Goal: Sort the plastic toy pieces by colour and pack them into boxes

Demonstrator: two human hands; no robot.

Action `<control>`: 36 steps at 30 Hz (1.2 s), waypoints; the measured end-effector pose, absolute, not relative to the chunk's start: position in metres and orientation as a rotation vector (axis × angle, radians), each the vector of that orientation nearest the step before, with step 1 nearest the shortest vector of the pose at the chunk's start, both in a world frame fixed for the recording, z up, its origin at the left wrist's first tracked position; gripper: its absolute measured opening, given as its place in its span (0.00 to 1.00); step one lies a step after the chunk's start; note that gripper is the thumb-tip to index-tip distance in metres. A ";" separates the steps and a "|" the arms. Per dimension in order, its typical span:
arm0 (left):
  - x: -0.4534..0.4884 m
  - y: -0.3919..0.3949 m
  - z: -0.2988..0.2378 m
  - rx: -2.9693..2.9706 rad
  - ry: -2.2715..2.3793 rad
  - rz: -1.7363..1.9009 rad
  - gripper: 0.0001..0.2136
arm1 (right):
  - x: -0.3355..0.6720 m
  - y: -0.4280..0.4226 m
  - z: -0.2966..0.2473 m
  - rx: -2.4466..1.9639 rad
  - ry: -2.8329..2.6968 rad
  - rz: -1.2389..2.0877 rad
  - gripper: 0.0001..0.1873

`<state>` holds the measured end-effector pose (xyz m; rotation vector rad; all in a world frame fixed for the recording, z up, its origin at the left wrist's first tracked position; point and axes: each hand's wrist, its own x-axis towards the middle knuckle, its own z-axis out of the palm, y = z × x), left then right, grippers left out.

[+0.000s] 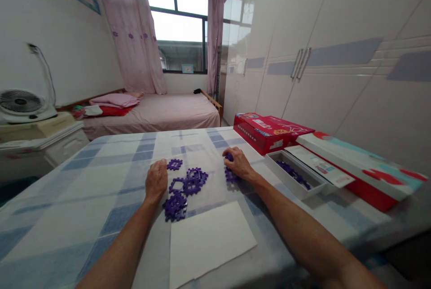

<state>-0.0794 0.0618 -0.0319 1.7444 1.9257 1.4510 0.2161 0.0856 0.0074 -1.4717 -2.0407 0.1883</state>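
Note:
My right hand (238, 164) curls its fingers around purple notched pieces (230, 175), flat plastic-looking shapes with toothed edges, at the middle of the table. To the left, my left hand (156, 180) rests on the cloth with its fingers mostly hidden behind the back of the hand. A small purple piece with an open centre (174, 164) lies right beside it. Between the hands are several more purple toothed pieces (191, 185), some overlapping. A darker stack of them (175, 206) sits nearer to me, by the left wrist.
White card sheets (210, 244) lie in front of me. At the right stand a white open tray (305, 192) holding purple pieces, a red box (261, 134), a printed leaflet (319, 167) and a long red-and-white box (360, 163). The checked tablecloth (114, 176) covers the table; beyond is a bed (178, 111).

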 end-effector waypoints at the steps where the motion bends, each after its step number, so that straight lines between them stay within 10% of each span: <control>1: -0.080 0.062 -0.032 1.750 1.920 1.448 0.15 | 0.220 0.085 0.013 -1.458 -2.019 0.177 0.12; 11: -0.079 0.063 -0.035 1.755 1.958 1.452 0.18 | 0.348 0.055 0.064 -1.622 -1.889 -0.224 0.10; 36: -0.081 0.061 -0.030 1.871 2.062 1.251 0.18 | 0.399 -0.010 0.050 -1.918 -1.868 -0.027 0.19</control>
